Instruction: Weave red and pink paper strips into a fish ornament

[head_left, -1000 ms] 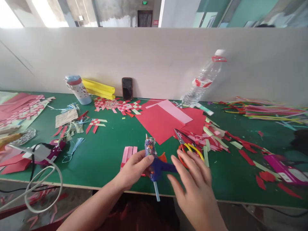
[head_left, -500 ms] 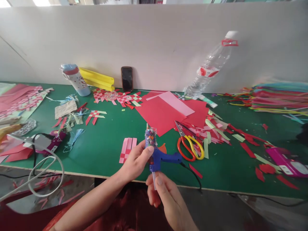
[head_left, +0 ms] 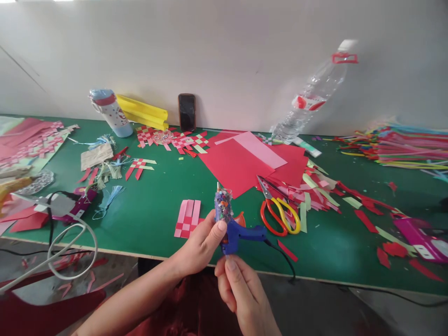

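Head view, glue gun: the blue glue gun is above the front part of the green table, between two hands; its nozzle points away from the person, its handle points to the right
Left hand: the left hand grasps the barrel from the left side; the thumb lies on top
Right hand: the right hand is at the rear end of the gun; thumb and forefinger pinch the glue stick, which they mostly hide
Cord: a black cord goes from the handle down over the table edge
Near the gun: a woven pink and red paper piece lies to the left; scissors with red and yellow handles lie to the right, blades spread a little
Farther: red paper lies behind the gun; paper scraps lie beside it
Along the white panel: a flask, a phone and a tilted clear bottle
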Tool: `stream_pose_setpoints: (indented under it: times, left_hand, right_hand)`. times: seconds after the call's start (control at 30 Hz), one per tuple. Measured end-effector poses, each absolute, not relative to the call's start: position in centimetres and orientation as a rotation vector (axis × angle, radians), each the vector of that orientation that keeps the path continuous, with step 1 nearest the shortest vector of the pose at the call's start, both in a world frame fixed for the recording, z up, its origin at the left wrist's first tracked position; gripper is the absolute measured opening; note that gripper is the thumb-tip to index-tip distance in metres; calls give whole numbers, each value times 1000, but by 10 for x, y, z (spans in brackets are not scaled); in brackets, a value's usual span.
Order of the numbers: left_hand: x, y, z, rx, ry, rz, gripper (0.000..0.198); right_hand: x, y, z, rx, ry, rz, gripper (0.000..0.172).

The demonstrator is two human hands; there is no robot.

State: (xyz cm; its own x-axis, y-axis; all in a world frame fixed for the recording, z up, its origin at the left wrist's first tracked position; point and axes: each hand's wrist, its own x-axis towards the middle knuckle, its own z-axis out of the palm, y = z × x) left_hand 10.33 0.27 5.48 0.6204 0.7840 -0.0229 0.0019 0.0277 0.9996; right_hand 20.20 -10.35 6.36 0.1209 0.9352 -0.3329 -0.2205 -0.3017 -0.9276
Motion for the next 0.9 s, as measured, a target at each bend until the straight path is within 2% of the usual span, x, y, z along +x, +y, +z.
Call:
stream_pose_setpoints:
  times: [0.7, 0.83, 0.9]
  left_hand:
    - [100, 3, 62, 1434, 644, 595, 44]
    - [95, 3, 56, 1416, 631, 566, 44]
    - [95, 2, 53, 1388, 623, 573, 44]
  right_hand:
    - [200, -105, 59, -1413, -809, 1409, 51]
    - [213, -108, 58, -1438, -1070, 1384, 48]
    - [227, -113, 59, -1444, -1349, 1162, 40]
